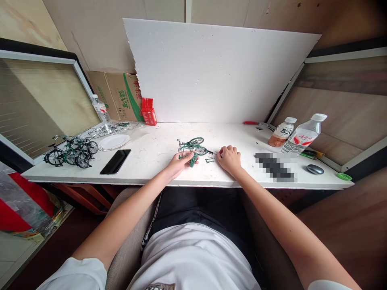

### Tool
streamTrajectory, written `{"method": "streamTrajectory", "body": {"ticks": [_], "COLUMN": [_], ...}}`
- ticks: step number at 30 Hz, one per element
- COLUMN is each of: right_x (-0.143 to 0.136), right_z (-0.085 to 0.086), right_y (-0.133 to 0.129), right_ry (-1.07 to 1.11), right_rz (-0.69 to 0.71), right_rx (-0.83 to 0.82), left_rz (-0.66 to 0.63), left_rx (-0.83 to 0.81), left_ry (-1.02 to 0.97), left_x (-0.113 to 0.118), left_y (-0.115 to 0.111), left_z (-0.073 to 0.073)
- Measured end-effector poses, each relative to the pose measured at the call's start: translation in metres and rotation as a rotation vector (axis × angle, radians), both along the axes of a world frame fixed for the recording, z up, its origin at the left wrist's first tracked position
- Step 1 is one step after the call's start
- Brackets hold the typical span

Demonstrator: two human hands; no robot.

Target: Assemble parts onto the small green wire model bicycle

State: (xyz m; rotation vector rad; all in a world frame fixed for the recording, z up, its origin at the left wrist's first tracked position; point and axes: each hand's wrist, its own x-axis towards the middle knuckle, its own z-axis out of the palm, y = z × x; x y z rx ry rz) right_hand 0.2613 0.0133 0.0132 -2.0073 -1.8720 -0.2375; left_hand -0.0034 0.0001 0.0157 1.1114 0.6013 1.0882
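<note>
My left hand (180, 164) is closed on a small green bicycle part (193, 160) near the table's front edge. Just behind it a green model bicycle (196, 141) lies on the white table (157, 141). Small green pieces (209, 160) rest between my hands. To the right, my right hand (229, 159) is on the tabletop with its fingers curled, by a small dark piece (211, 152); what its fingertips hold, if anything, is hidden.
Several model bicycles (72, 152) stand at the left, beside a black phone (115, 162) and white plates (113, 142). A red box (149, 112) is behind. Bottles (304, 133) and a mouse (315, 169) are at the right. A white board (220, 76) leans at the back.
</note>
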Motion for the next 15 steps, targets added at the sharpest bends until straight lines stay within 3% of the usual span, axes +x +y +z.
{"method": "streamTrajectory", "body": {"ticks": [15], "right_x": [-0.0012], "right_z": [0.0014], "right_y": [0.0000], "right_ry": [-0.034], "right_rz": [-0.020], "right_rx": [-0.047], "left_rz": [0.016], "left_rx": [-0.014], "left_ry": [-0.019], "left_x": [-0.0002], "left_y": [0.0002], "left_z": [-0.0006]}}
